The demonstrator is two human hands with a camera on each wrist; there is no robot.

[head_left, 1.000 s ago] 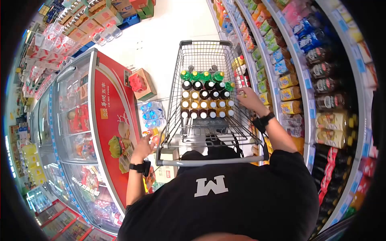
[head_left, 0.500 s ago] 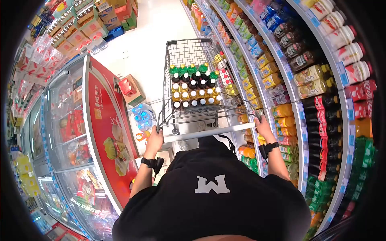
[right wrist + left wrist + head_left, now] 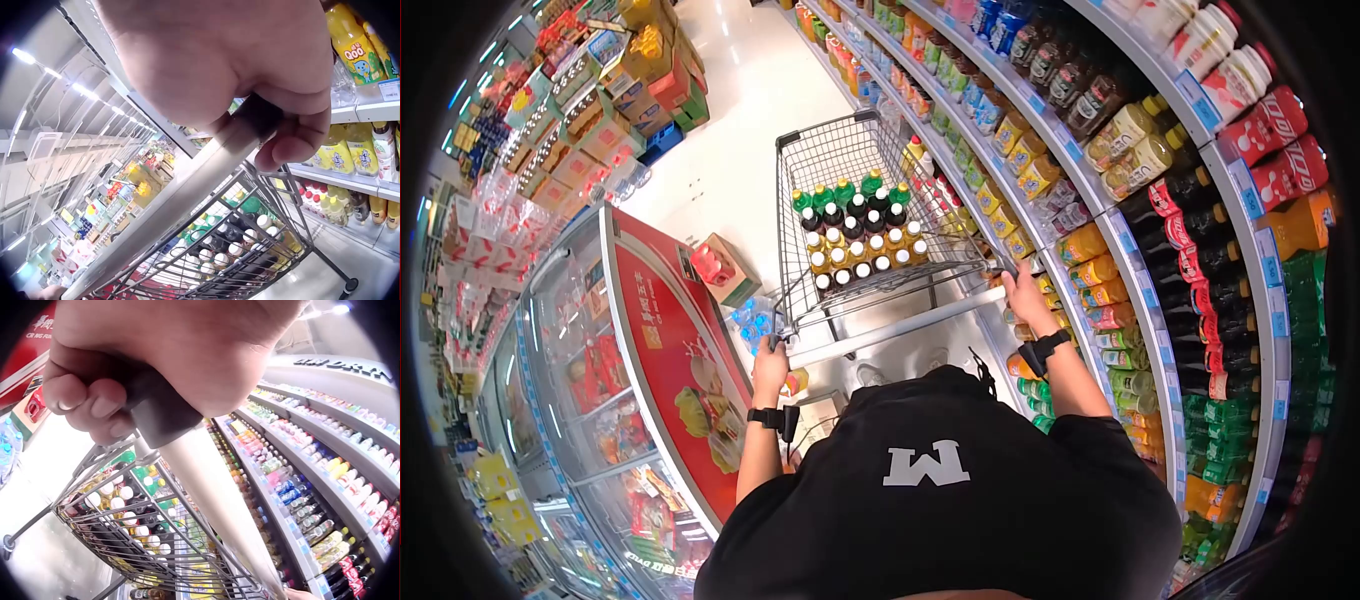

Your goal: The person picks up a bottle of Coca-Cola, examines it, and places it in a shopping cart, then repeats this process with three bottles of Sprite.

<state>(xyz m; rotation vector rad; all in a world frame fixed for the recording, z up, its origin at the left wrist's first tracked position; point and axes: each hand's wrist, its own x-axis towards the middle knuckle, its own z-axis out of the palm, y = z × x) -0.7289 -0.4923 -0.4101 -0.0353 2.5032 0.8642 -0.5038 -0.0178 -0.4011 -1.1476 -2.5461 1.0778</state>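
Observation:
A shopping cart [image 3: 800, 160] with a wire basket stands in front of me, its light grey handlebar [image 3: 890, 328] running across between my hands. My left hand [image 3: 769, 368] grips the dark end piece of the bar; in the left wrist view its fingers [image 3: 103, 403] curl round that black part. At the opposite end my right hand [image 3: 1029, 300] holds the bar, fingers bent round its black end [image 3: 259, 115] in the right wrist view. Rows of bottles [image 3: 862, 235] with white caps and green ones [image 3: 844, 190] stand upright in the basket.
Shelves [image 3: 1090, 180] packed with drink bottles line the right side. A red-sided freezer [image 3: 685, 370] stands at the left, with a carton [image 3: 728, 272] and water bottles [image 3: 752, 322] by it. Stacked boxes [image 3: 640, 85] are farther up. Pale floor [image 3: 745, 80] runs ahead.
My right hand has moved from beside the bottles to the handlebar, and my left hand has come onto its other end. The cart now sits angled and farther left in view.

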